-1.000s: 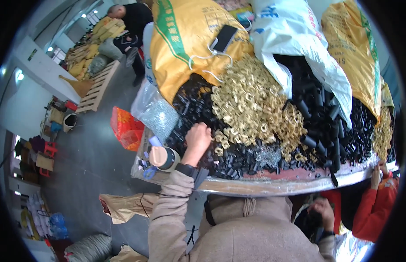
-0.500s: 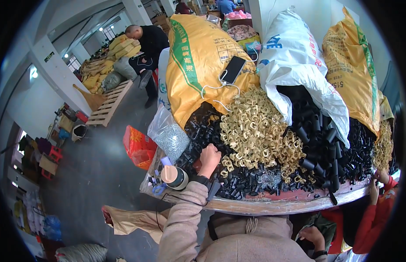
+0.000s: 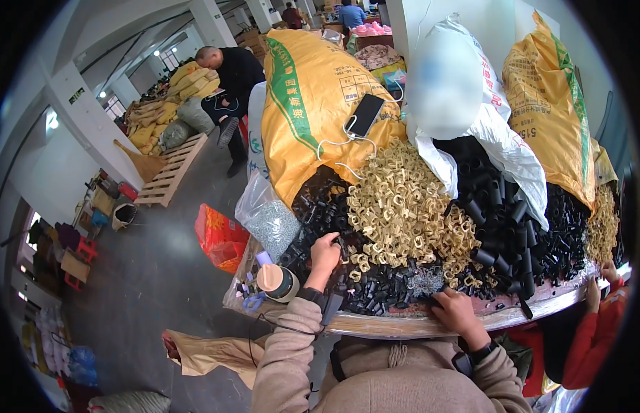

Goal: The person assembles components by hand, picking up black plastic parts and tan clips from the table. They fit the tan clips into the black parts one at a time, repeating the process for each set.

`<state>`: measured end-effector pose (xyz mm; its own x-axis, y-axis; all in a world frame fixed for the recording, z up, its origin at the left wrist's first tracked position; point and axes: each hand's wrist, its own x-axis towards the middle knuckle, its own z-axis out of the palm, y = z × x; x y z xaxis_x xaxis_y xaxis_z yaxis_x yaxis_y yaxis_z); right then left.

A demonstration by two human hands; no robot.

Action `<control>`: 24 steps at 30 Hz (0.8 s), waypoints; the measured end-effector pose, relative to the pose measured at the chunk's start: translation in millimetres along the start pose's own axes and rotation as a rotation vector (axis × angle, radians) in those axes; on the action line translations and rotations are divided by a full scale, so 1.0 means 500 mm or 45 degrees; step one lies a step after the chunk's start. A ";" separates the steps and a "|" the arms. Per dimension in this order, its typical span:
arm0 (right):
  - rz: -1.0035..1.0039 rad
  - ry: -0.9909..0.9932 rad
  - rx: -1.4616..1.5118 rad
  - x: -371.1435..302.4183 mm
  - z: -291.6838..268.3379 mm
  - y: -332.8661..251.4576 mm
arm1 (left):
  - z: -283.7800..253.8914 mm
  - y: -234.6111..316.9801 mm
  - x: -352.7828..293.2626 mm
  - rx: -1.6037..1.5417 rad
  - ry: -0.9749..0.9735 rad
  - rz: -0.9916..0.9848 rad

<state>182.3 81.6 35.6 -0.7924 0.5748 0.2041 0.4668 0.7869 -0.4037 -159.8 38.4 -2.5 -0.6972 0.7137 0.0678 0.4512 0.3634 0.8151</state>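
My left hand [image 3: 325, 253] is in the pile of black plastic parts [image 3: 321, 201], left of the tan plastic clips [image 3: 396, 206]. Its fingers are closed at a black part beside the fingertips; the grip itself is partly hidden. At the table's front edge, my right hand [image 3: 456, 312] rests with bent fingers against the small black pieces [image 3: 382, 289]. Just above it lies a heap of small silvery metal bits [image 3: 426, 282]. Whatever its fingertips hold, if anything, is too small to make out.
A lidded cup [image 3: 277, 282] and a clear bag of metal pieces [image 3: 272, 224] stand left of my left hand. Behind the piles lie yellow sacks [image 3: 313, 103] and a white sack [image 3: 495, 127], with a phone [image 3: 366, 115] on one. A co-worker's hands [image 3: 599, 289] are at right.
My right hand has come up from below the table to its front edge. My left hand has shifted slightly within the black parts. A pale blur now covers part of the white sack.
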 end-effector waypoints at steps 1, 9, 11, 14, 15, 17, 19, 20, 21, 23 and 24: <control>0.000 0.010 -0.034 0.006 0.010 -0.001 | -0.001 0.000 -0.002 -0.301 -0.063 -0.146; -0.003 0.042 -0.039 0.028 0.058 0.019 | -0.029 0.036 -0.037 -1.284 -0.126 -0.507; 0.006 0.075 -0.071 0.025 0.057 0.027 | -0.031 0.031 -0.057 -1.456 -0.175 -0.454; 0.021 0.129 -0.027 0.023 0.051 0.044 | -0.029 0.063 -0.103 -1.547 -0.308 -0.558; 0.040 0.112 -0.027 0.020 0.052 0.047 | -0.029 0.066 -0.117 -1.592 -0.347 -0.577; 0.023 0.140 -0.015 0.016 0.053 0.051 | -0.018 0.061 -0.149 -1.629 -0.420 -0.628; 0.018 0.150 -0.009 0.014 0.052 0.047 | -0.009 0.061 -0.178 -1.702 -0.544 -0.677; -0.008 0.180 0.010 0.012 0.051 0.041 | -0.007 0.061 -0.191 -1.704 -0.540 -0.690; -0.035 0.211 0.029 0.011 0.049 0.035 | -0.007 0.063 -0.202 -1.724 -0.581 -0.716; -0.061 0.236 0.051 0.014 0.046 0.019 | -0.006 0.068 -0.220 -1.764 -0.663 -0.762; -0.121 0.231 0.080 0.017 0.044 0.008 | -0.007 0.072 -0.226 -1.766 -0.659 -0.769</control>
<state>168.6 84.6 16.1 -0.7452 0.5343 0.3989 0.3635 0.8270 -0.4288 -66.6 -31.4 21.1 -0.1920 0.8954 -0.4018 -0.8415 0.0605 0.5369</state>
